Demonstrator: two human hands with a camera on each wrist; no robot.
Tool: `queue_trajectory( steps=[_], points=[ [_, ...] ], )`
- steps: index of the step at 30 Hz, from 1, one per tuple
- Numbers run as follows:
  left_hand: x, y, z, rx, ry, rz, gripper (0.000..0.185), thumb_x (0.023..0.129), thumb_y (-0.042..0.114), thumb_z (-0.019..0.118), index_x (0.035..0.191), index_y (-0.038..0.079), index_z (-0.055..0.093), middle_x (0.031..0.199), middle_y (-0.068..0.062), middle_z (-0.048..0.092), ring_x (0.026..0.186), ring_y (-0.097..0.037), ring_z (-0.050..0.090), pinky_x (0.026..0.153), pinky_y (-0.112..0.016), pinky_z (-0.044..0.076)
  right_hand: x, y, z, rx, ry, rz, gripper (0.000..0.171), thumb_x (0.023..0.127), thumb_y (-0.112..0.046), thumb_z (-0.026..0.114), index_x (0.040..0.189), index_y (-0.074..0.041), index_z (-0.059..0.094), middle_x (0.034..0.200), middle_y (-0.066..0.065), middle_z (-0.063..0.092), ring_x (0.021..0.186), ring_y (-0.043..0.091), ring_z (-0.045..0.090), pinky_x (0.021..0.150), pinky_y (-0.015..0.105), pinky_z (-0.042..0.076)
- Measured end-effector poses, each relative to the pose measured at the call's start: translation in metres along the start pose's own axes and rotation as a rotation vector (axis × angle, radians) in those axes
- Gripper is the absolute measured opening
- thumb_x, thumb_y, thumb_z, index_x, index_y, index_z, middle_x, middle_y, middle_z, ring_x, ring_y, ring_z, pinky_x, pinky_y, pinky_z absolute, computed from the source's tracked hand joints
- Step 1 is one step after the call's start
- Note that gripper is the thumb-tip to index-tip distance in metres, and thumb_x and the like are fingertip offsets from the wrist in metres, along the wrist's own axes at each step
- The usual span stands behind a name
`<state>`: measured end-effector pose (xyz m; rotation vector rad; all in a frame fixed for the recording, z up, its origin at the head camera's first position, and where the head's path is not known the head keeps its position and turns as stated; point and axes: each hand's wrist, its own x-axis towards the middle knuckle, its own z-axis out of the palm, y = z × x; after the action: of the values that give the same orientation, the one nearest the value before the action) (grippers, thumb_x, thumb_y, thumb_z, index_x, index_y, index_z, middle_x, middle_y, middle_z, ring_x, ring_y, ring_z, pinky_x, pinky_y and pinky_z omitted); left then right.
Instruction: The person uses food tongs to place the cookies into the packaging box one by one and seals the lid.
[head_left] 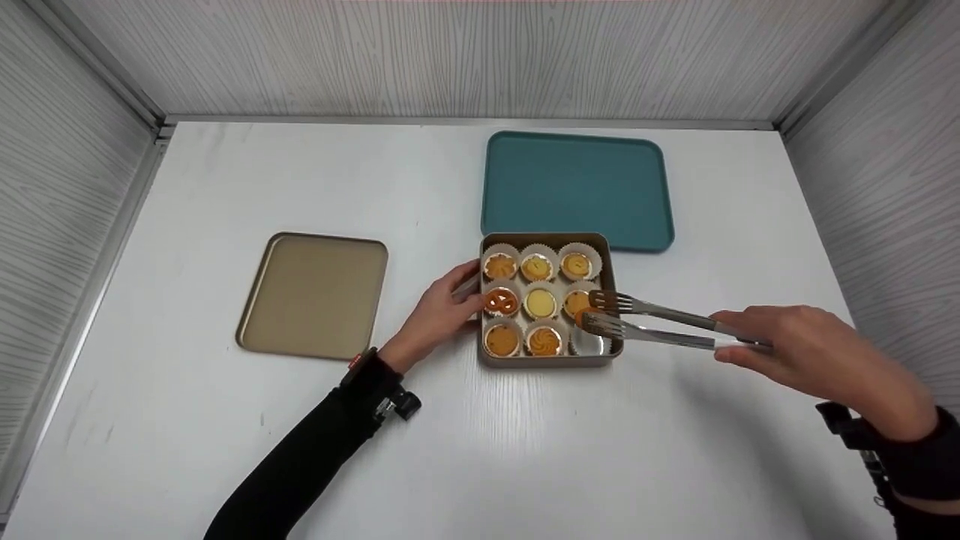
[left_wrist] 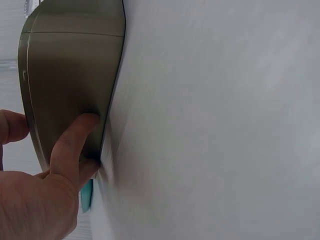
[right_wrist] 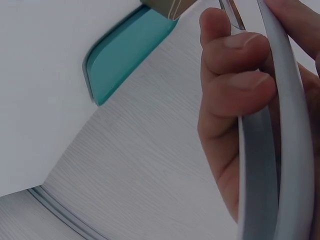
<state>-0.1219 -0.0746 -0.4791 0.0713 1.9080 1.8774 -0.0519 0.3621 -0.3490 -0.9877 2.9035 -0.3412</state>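
Observation:
A gold-brown square tin (head_left: 551, 361) holds several small tarts in white paper cups. My left hand (head_left: 442, 306) grips its left side; in the left wrist view the thumb is at the rim and the fingers press the outer wall (left_wrist: 70, 75). My right hand (head_left: 802, 349) holds metal tongs (head_left: 667, 339), their slotted ends spread over the tin's right column. Between these ends shows an orange edge beside the middle-row tart (head_left: 576, 301); I cannot tell whether the tongs grip it. The paper cup (head_left: 589, 344) in the front right corner shows no tart.
A teal tray (head_left: 574, 187) lies behind the tin, its front edge partly hidden by it. To the left lies a flat gold square piece (head_left: 315, 296) with a raised rim, like a lid. Grey wood-grain panels (head_left: 465, 60) border the white table (head_left: 480, 457) at the back and sides.

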Motion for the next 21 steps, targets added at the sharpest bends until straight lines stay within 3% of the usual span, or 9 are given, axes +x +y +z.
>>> queue_trajectory(
  steps=[6,12,21],
  points=[
    [0.001,-0.001,0.000,0.001,0.001,0.007,0.065,0.104,0.010,0.058,0.163,0.008,0.031,0.167,-0.011,0.032,0.145,-0.027,0.044,0.100,-0.045,0.055,0.004,-0.008,-0.006,-0.062,-0.003,-0.032,0.029,0.082,-0.022,0.088,0.106,-0.020,0.071,0.072,-0.024,0.041,0.059,-0.006,0.036,0.049,0.019,0.035],
    [0.000,-0.001,-0.001,-0.012,-0.012,0.024,0.065,0.104,0.010,0.056,0.163,0.007,0.029,0.167,-0.011,0.032,0.145,-0.027,0.045,0.099,-0.045,0.055,0.012,-0.019,-0.019,-0.144,-0.007,-0.058,0.034,0.078,-0.024,0.090,0.108,-0.021,0.074,0.072,-0.022,0.045,0.058,-0.005,0.040,0.047,0.020,0.036],
    [-0.001,0.000,0.000,-0.013,-0.005,0.019,0.064,0.105,0.010,0.057,0.162,0.007,0.031,0.167,-0.011,0.032,0.144,-0.028,0.046,0.099,-0.045,0.056,0.028,-0.040,-0.030,-0.198,-0.117,-0.014,0.035,0.078,-0.022,0.091,0.110,-0.015,0.077,0.071,-0.016,0.051,0.054,0.001,0.042,0.047,0.026,0.041]
  ],
)
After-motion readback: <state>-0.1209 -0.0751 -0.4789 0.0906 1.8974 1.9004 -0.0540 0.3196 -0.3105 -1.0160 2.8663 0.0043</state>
